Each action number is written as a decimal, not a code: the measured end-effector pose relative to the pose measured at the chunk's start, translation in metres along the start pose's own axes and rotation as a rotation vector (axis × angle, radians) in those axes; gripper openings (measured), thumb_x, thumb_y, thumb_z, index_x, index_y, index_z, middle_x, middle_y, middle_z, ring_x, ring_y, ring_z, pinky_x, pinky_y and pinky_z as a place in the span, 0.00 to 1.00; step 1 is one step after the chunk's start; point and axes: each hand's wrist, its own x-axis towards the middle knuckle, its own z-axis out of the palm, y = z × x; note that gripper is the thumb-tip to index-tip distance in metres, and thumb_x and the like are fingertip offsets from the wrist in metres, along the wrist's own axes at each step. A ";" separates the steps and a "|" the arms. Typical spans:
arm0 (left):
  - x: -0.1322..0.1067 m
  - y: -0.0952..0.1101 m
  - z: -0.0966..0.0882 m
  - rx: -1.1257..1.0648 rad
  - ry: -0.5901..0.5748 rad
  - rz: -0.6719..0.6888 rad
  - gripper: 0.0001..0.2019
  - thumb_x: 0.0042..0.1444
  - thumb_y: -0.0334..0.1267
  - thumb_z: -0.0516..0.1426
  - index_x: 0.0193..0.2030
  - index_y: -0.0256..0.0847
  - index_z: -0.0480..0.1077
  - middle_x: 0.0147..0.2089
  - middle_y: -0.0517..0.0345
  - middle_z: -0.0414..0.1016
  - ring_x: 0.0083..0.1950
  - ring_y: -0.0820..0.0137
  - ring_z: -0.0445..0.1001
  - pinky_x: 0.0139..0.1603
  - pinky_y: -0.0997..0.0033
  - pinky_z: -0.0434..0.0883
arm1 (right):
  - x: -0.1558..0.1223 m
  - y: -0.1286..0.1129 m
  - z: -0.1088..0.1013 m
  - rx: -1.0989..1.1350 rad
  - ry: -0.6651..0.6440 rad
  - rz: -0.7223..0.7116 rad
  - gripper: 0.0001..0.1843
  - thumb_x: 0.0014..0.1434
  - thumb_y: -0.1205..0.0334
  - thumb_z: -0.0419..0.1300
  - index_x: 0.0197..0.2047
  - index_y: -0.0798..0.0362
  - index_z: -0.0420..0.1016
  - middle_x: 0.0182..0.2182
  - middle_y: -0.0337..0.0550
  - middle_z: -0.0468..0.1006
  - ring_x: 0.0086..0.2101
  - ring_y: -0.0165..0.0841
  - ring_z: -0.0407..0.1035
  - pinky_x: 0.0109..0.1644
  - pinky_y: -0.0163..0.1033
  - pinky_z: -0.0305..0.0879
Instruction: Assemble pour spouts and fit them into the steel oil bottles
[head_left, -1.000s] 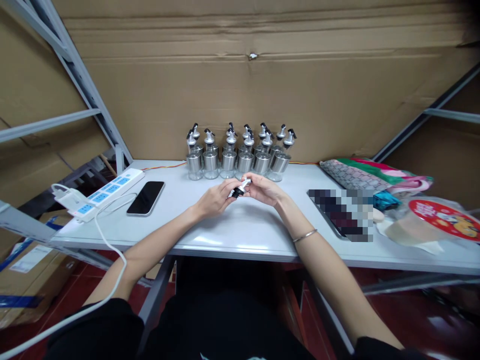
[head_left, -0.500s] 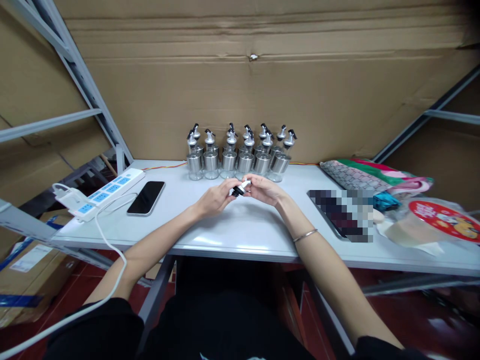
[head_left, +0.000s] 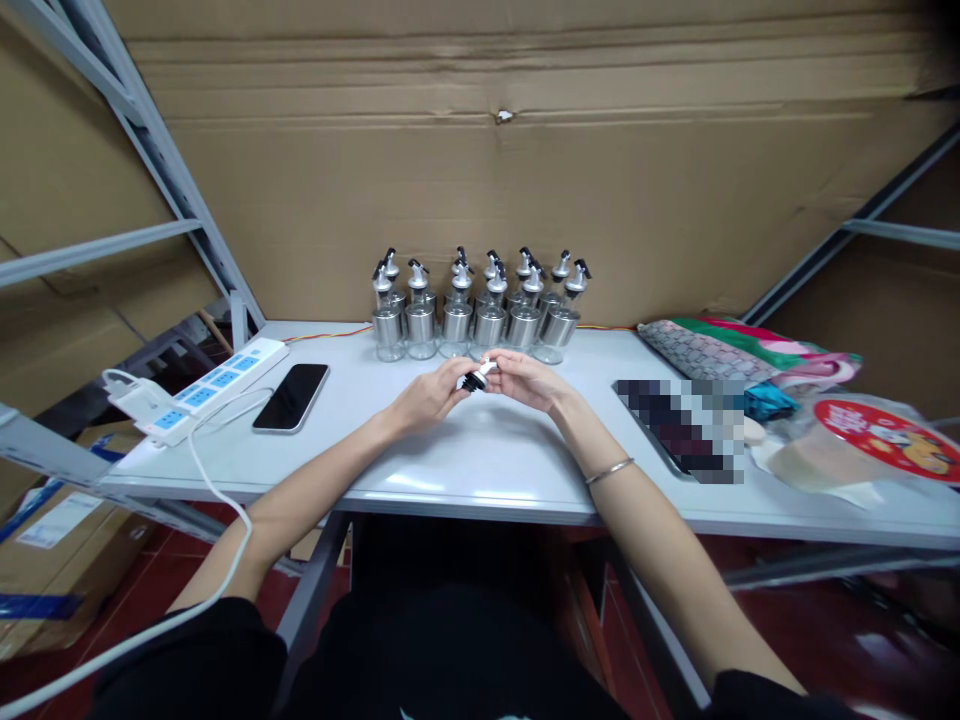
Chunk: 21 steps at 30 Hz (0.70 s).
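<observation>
Between my two hands, above the middle of the table, is a pourer stopper [head_left: 475, 380] with a black ribbed plug and a pale spout. My left hand [head_left: 431, 396] pinches it at the plug side. The fingers of my right hand [head_left: 523, 379] are closed around the spout end and partly cover it. Just beyond my hands stand several glass bottles [head_left: 457, 325] with steel sleeves, grouped in two rows. Silver and black pourers like the held one top them.
A white power strip [head_left: 217, 385] with a plugged-in charger and a black phone [head_left: 291, 398] lie on the left. On the right are a blurred-out tablet-like device [head_left: 660, 425], a patterned bag [head_left: 712, 355] and a red-lidded tub [head_left: 885, 440]. Cardboard [head_left: 495, 200] stands behind.
The pourer has turned slightly in my fingers. Both hands stay in nearly the same place, and the bottles have not moved.
</observation>
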 end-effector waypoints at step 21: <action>0.002 -0.016 0.013 -0.290 0.182 -0.413 0.13 0.58 0.40 0.54 0.49 0.38 0.65 0.42 0.54 0.70 0.34 0.73 0.70 0.37 0.71 0.69 | 0.011 0.013 0.010 -0.518 0.255 -0.134 0.14 0.43 0.65 0.65 0.37 0.53 0.74 0.29 0.37 0.75 0.32 0.30 0.68 0.32 0.34 0.63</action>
